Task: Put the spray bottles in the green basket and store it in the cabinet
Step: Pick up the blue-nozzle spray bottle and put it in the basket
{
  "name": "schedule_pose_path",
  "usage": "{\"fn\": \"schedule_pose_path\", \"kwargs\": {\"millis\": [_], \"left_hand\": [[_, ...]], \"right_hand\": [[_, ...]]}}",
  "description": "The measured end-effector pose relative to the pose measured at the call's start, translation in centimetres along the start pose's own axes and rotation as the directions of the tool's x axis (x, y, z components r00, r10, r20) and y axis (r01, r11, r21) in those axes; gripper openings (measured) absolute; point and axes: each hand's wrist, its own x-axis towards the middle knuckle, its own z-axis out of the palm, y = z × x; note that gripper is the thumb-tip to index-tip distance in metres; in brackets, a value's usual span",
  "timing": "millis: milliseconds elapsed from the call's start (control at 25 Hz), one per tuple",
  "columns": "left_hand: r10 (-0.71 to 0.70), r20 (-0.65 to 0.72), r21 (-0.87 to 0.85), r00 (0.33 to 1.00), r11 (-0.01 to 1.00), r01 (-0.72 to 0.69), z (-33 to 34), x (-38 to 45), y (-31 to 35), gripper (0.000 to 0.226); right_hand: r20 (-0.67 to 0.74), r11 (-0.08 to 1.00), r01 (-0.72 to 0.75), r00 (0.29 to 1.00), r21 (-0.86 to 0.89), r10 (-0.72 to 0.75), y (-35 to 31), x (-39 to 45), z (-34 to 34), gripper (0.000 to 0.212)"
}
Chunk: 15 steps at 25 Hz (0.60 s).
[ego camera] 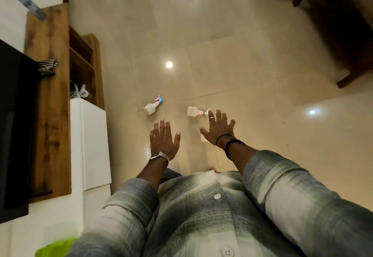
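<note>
Two white spray bottles lie on the glossy tiled floor ahead of me. The left bottle (151,106) has a blue and pink trigger head. The right bottle (195,112) has a red and white head, and part of that head is hidden behind my fingers. My left hand (163,140) hovers palm down with fingers spread, just short of the left bottle. Beside the right bottle's nozzle end my right hand (219,128) is also spread and holds nothing. A corner of the green basket (52,249) shows at the bottom left, blurred.
A wooden cabinet unit (49,99) with open shelves and a white door (94,145) runs along the left wall, a dark screen above it. A folded cloth (47,66) lies on its top. Dark wooden furniture (347,34) stands at the upper right.
</note>
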Motion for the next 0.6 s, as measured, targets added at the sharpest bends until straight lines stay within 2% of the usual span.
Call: {"fn": "schedule_pose_path", "kwargs": {"millis": [200, 320, 440, 600], "left_hand": [[-0.005, 0.056, -0.045, 0.998, 0.999, 0.008, -1.6, 5.4, -2.5, 0.070], [0.021, 0.074, -0.032, 0.997, 0.999, -0.018, -3.2, 11.0, -7.2, 0.068], [-0.033, 0.094, -0.080, 0.995, 0.996, 0.040, -5.5, 16.4, -12.5, 0.066], [-0.006, 0.200, -0.072, 0.980, 0.997, 0.021, -8.3, 24.8, -18.8, 0.065]], "right_hand": [[0.044, 0.999, 0.024, 0.999, -0.046, -0.022, -5.2, 5.1, -0.2, 0.082], [0.091, 0.999, -0.006, 0.996, -0.038, 0.010, -10.0, 9.6, -1.0, 0.081], [0.107, 0.999, -0.040, 0.993, -0.003, 0.040, -15.2, 13.5, -1.9, 0.077], [0.121, 0.999, -0.041, 0.992, 0.010, 0.039, -21.9, 21.2, -3.4, 0.075]]}}
